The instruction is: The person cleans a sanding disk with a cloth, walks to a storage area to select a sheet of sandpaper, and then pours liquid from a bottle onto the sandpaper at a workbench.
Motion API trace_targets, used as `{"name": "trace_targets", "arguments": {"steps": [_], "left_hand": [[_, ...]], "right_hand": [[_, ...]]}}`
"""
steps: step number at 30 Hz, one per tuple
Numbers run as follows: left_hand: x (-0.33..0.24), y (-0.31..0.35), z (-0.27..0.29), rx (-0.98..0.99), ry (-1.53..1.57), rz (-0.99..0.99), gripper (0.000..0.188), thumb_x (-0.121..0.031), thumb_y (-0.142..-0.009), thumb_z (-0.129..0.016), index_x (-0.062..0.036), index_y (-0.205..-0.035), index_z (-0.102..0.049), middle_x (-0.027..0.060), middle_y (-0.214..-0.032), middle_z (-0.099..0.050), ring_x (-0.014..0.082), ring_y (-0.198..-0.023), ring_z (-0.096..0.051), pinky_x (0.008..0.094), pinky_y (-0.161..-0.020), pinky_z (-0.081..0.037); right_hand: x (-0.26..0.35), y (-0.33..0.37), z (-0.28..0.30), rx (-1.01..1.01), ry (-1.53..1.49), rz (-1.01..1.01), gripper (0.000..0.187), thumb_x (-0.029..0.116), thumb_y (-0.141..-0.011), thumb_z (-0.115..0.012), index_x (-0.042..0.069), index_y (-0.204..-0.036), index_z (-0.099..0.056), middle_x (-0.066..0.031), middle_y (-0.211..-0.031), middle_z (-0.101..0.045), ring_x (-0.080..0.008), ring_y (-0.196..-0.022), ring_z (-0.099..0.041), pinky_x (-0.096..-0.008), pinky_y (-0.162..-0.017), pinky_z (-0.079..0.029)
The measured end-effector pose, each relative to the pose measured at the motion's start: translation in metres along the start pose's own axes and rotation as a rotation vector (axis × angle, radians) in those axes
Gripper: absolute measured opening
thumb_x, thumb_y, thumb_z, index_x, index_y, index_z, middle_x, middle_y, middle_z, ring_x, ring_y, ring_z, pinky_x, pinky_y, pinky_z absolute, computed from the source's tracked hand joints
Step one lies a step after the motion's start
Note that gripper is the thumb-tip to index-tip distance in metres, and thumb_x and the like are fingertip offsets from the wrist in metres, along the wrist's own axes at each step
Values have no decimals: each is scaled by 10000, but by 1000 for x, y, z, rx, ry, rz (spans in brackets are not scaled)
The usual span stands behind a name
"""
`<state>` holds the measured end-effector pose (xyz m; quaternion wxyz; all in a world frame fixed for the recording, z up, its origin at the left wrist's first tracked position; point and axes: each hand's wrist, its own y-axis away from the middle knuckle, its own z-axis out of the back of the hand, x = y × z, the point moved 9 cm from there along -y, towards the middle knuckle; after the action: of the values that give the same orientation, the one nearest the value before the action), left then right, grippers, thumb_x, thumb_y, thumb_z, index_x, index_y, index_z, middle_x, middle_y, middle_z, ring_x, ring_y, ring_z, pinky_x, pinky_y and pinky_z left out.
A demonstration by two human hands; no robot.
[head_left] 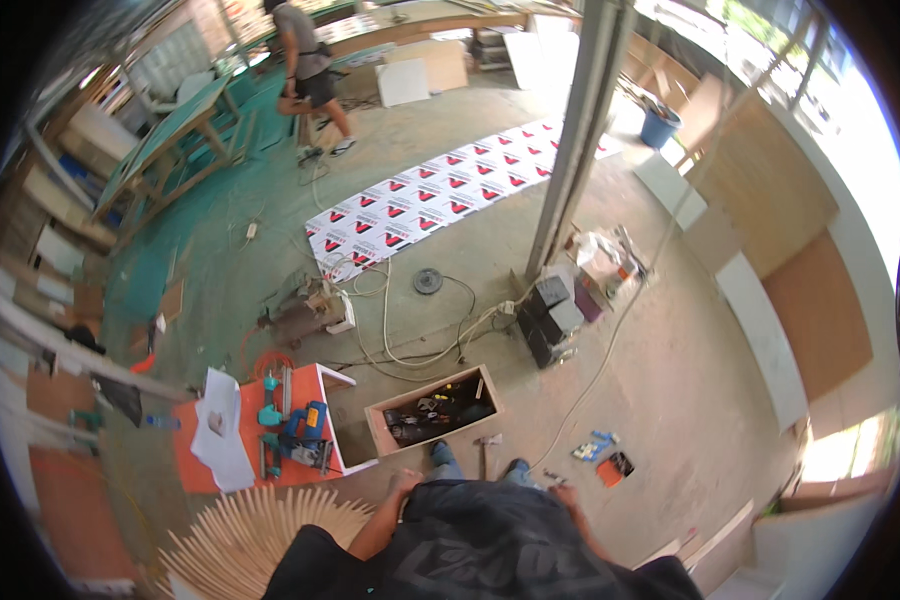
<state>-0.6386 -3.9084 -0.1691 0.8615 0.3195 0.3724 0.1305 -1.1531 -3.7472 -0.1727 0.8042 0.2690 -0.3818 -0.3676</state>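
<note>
The dark shirt [480, 540] is covering much of the lower middle of the frame and hiding parts of both forearms. The left hand [407, 481] is showing small at the shirt's left edge, its fingers blurring together, so I cannot tell whether it is gripping something or hanging loose. The right hand [563, 494] is showing beside the shirt's other edge, equally indistinct; whether it is clenched, released or holding anything, I cannot tell. Just above it, a small dark item [553, 477] is lying too blurred to identify. The wooden box [375, 430] is sitting at lower centre, near the left hand, its shadowed interior obscuring a jumble of dark and yellow tools. Between the feet, a hammer [484, 455] is standing out against the dusty concrete, its lower end nearing the shirt. A fan of slender, pale wooden slats [250, 530] is spreading across the lower left, the left arm overlapping its edge. Above it, a smooth orange-red tabletop [195, 472] is bearing crumpled white paper [220, 452] and blue-and-teal power tools [305, 425]. At the upper left, the top edge is cropping a co-worker [300, 50].
</note>
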Motion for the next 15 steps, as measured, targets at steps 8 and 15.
{"name": "trace_targets", "arguments": {"steps": [8, 15], "left_hand": [[-5, 36, -16, 257, -244, -17, 460, -456, -801, -608, -10, -823, -717, 212, -849, -702, 363, -816, -691, 436, -764, -517], [-23, 9, 10, 148, -350, -78, 386, -389, -801, -681, -7, -845, -720, 140, -816, -702, 280, -763, -674, 384, -717, -516]], "right_hand": [[22, 59, 39, -54, -276, -166, 316, 301, -786, -641, 80, -971, -771, -153, -911, -738, -228, -896, -703, -339, -824, -535], [-42, 56, 11, -30, -149, -205, 327, 328, -790, -639, 105, -991, -768, -162, -992, -728, -262, -961, -697, -343, -850, -531]]}}
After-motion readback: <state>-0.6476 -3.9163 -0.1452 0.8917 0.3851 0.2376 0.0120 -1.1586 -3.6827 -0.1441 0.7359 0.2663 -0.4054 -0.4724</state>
